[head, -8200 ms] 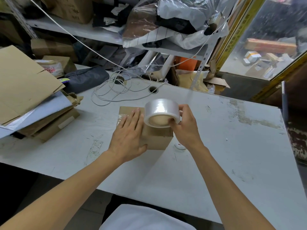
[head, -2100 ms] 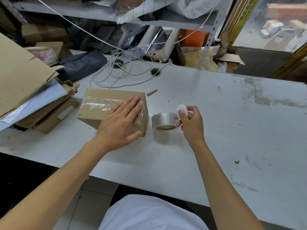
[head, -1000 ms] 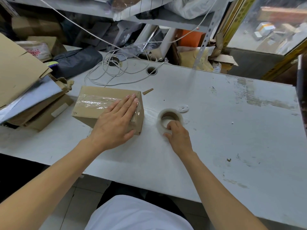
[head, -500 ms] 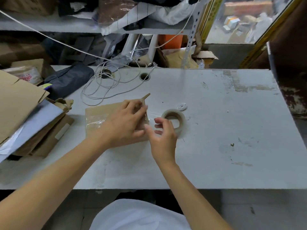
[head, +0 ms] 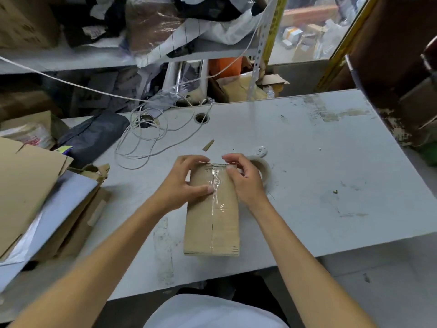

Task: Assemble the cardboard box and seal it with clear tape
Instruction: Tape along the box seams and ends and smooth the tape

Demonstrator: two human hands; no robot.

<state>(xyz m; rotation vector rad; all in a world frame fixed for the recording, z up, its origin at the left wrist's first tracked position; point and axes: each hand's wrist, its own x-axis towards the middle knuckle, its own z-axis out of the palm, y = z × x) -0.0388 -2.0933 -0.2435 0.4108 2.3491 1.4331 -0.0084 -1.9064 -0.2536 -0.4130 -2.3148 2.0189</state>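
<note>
box (head: pixel 211 223): brown | table (head: pixel 307 176): pale grey, scuffed | tape roll (head: pixel 264 165): seemingly whitish-clear

Packing storeroom; cluttered shelf (head: pixel 71 60); flattened cardboard stack (head: pixel 28 185); worn worktable (head: pixel 331 174)

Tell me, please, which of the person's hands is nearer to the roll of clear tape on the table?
Right. The right hand sits directly in front of the tape roll, partly hiding it, while the left hand grips the opposite side of the cardboard box.
</note>
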